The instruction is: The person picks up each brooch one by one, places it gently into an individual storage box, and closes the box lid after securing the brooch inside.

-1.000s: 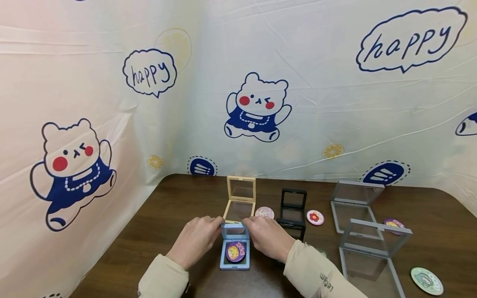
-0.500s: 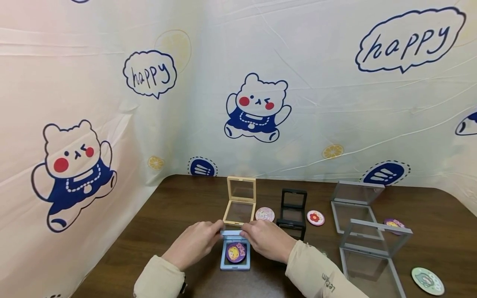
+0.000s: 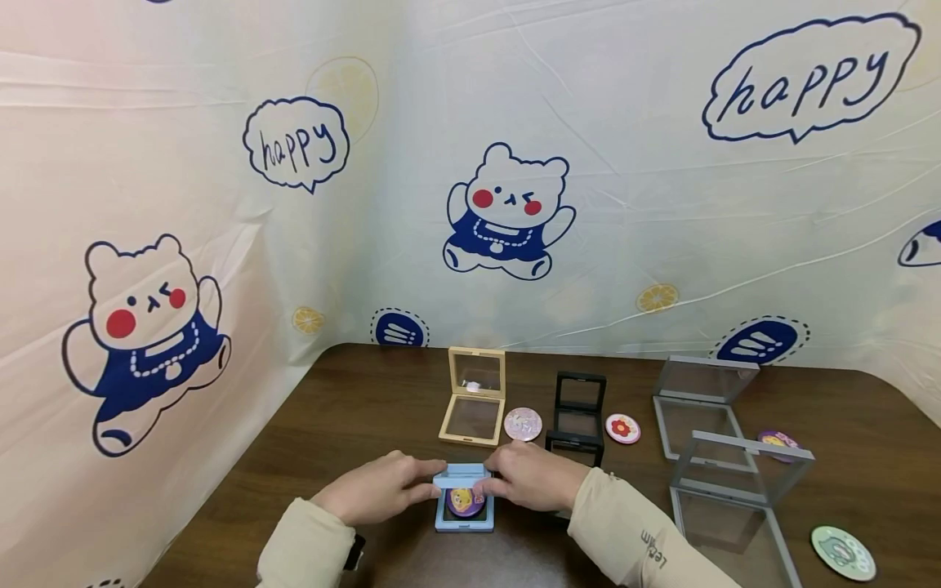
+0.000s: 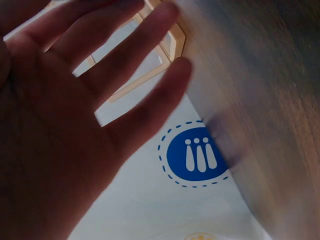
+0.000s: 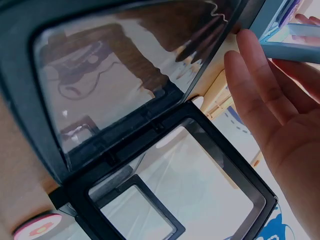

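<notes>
A small light blue display frame (image 3: 465, 527) lies on the table, its hinged lid (image 3: 463, 472) partly lowered toward me. Inside its base is a round purple badge (image 3: 461, 503) with a yellow character, half covered by the lid. My left hand (image 3: 376, 488) pinches the lid's left side between thumb and index finger. On the right side, my right hand (image 3: 540, 478) does the same. In the left wrist view, the outer fingers of my left hand (image 4: 65, 100) are spread. In the right wrist view, the light blue frame (image 5: 290, 52) shows beyond my right fingers.
Behind stands an opened cream frame (image 3: 474, 439) beside a pale pink badge (image 3: 523, 425). Black frames (image 3: 581, 378) stand close to my right hand, near a red-flower badge (image 3: 622, 429). Grey frames (image 3: 742, 494), another purple badge (image 3: 778, 441) and a green badge (image 3: 843, 554) lie right.
The light blue lid has swung down from nearly upright toward me, over the purple badge. Both hands have come lower and nearer with it, and their thumbs now show at its front edge.
</notes>
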